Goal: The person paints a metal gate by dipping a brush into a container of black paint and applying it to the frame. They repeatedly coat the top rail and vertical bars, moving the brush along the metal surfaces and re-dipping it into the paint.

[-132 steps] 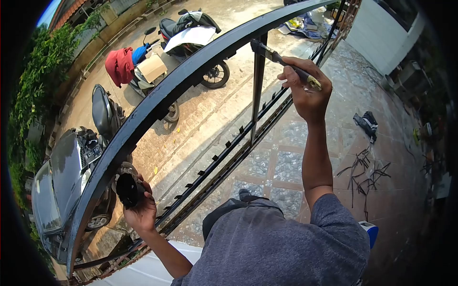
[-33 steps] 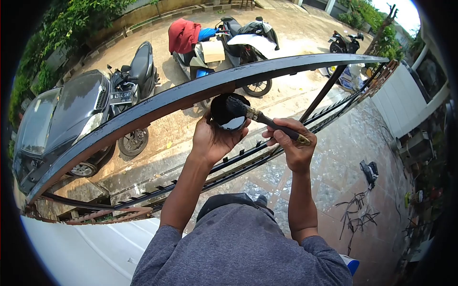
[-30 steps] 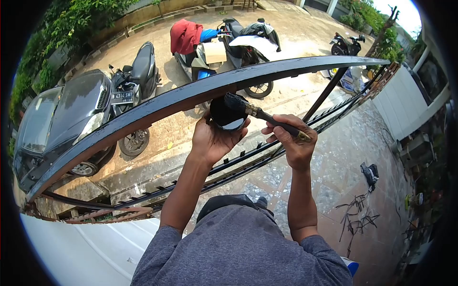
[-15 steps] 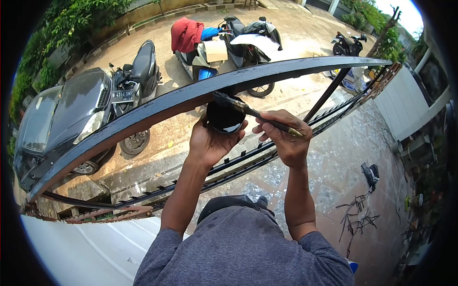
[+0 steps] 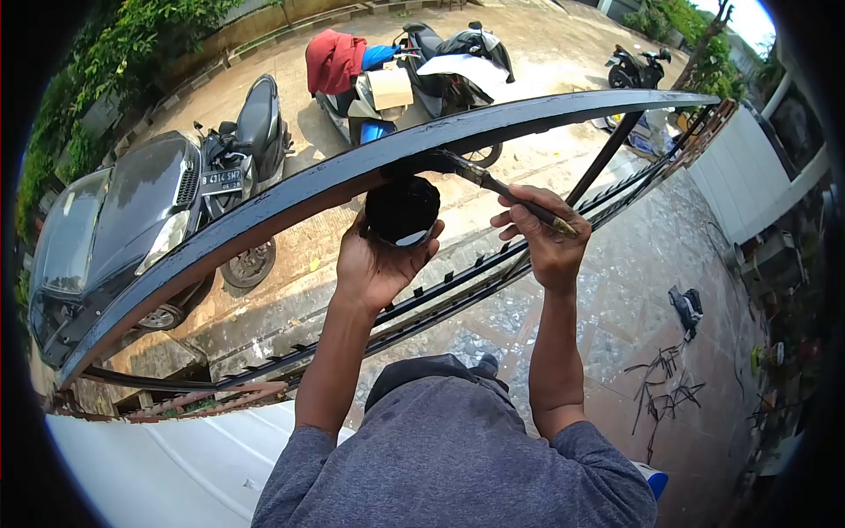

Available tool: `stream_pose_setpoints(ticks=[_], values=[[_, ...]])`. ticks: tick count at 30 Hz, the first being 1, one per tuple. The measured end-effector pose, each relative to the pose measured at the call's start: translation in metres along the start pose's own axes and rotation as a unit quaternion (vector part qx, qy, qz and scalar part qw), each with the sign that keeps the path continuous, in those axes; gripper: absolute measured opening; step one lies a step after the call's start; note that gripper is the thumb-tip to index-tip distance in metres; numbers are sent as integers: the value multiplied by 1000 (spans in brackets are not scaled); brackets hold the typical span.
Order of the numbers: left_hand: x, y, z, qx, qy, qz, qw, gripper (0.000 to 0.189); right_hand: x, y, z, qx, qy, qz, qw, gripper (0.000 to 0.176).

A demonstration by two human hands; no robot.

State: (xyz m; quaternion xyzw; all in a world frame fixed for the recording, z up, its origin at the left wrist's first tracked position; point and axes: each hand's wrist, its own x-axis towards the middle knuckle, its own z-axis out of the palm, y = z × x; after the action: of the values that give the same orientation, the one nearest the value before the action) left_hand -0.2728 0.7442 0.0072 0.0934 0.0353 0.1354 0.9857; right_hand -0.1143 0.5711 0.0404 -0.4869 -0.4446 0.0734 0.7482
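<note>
The left hand [image 5: 374, 264] is wrapped round a black paint pot [image 5: 402, 209], just under the gate's curved top rail [image 5: 264, 211]; the right hand [image 5: 546, 238] pinches a paintbrush [image 5: 493, 183], bristles against the rail's lower edge; long, light strokes along the rail would likely serve best, with the pot held beneath for drips; scooters [image 5: 370, 84] stand beyond.

Left hand [image 5: 374, 264] cups a small black paint pot [image 5: 402, 211] from below, pot just under the curved black top rail [image 5: 264, 207] of the gate. Right hand [image 5: 546, 238] grips a paintbrush [image 5: 502, 187] by the handle, bristles against the rail's underside, just above the pot. Upright bar [image 5: 603, 158] right of the hands. Beyond the gate: black car [image 5: 106, 229], three scooters, one with a red cloth [image 5: 330, 60] on it. Tiled floor below, scrap strips [image 5: 664, 387] lying to the right. Person wears a grey shirt [image 5: 458, 458].
</note>
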Motion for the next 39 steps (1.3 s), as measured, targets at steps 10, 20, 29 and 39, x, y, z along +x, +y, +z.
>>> stream_pose_setpoints(ticks=[10,20,29,39], values=[[-7,4,-4,4,1,9,1000,57,-7,-7,22,-12,-71,-21,997,22],[-17,10,1,31,29,6,999,58,-11,-21,42,-8,-71,-24,997,23],[-20,10,4,17,29,9,999,56,-13,-20,41,-13,-91,-51,994,21],[-26,15,5,30,36,22,999,56,-15,-18,39,10,-57,-35,998,23]])
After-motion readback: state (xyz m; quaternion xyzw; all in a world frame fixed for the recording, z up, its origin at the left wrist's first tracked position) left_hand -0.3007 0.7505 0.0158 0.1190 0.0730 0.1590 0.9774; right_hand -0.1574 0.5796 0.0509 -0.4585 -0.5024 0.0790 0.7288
